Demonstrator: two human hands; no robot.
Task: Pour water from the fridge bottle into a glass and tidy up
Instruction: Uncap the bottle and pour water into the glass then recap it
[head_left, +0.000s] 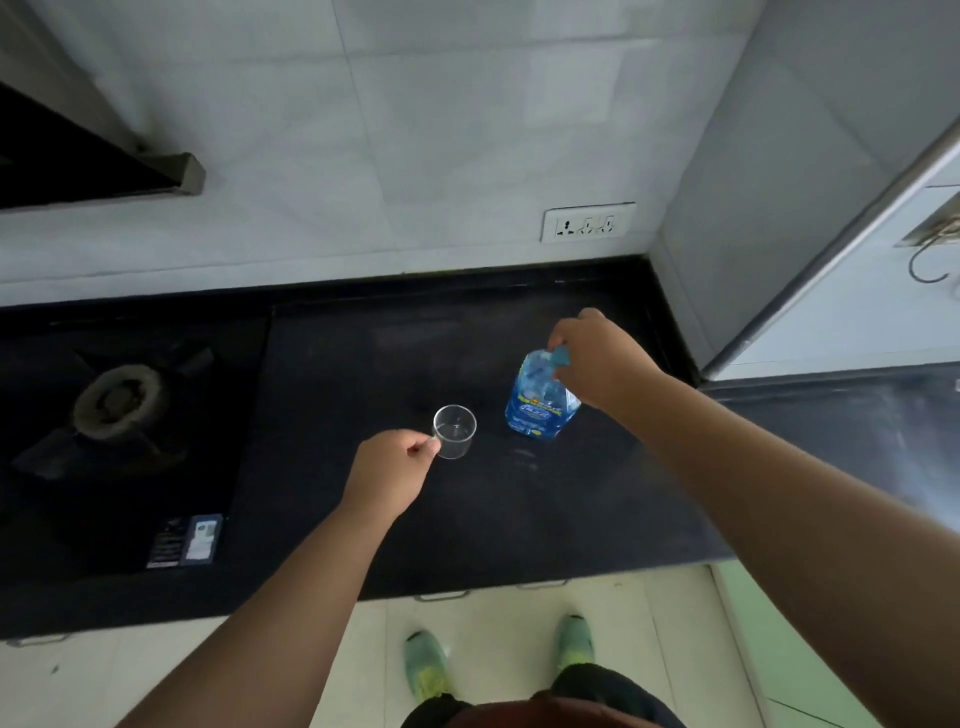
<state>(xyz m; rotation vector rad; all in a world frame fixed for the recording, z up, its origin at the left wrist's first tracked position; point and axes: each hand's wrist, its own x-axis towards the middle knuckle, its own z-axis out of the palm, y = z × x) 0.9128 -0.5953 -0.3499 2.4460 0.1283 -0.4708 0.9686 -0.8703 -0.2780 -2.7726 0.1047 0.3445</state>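
A clear plastic water bottle (537, 402) with a blue label stands upright on the black counter (519, 509), right of centre. My right hand (592, 358) is over its top, fingers closed around the blue cap (561, 356). A small clear glass (455, 431) stands on the counter just left of the bottle, with a little water showing at its bottom. My left hand (392, 475) pinches the glass at its near left side with thumb and fingertips.
A gas hob (119, 405) with a burner lies on the left of the counter. A wall socket (587, 222) sits above the back edge. A fridge side and door (810, 208) rise at the right. My feet in green shoes stand on the tiled floor below.
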